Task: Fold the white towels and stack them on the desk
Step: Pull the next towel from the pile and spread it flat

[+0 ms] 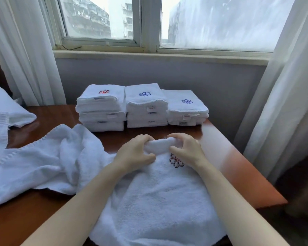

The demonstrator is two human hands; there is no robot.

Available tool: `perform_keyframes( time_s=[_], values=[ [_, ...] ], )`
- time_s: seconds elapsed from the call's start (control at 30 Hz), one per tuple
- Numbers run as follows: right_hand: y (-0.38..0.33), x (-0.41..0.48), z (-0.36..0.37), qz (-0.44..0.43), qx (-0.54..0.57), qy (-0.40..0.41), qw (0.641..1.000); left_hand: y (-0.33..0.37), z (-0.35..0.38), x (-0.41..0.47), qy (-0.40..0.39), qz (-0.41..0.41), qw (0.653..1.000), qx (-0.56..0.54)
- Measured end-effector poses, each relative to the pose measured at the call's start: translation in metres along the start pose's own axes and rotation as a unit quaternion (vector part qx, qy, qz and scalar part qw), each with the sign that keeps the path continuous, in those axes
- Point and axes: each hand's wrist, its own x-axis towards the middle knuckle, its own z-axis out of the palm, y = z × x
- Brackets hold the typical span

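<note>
Left hand [135, 151] and right hand [185, 150] both clench the towel [158, 192]'s far edge, bunched to start a fold toward the stacks [142, 107].

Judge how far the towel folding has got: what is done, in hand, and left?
Done: three stacks of folded towels stand at the back of the desk. In hand: the left hand and right hand grip the far edge of the red-emblem towel. Left: that fold, plus the crumpled towel lying unfolded beside it.
</note>
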Motion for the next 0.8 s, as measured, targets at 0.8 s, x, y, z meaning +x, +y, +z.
perform_keyframes(
  time_s=[0.8],
  values=[
    [-0.032, 0.003, -0.004, 0.003, -0.148, -0.022, 0.989, -0.003, 0.002, -0.010, 0.164, 0.092, 0.977, -0.099]
  ],
)
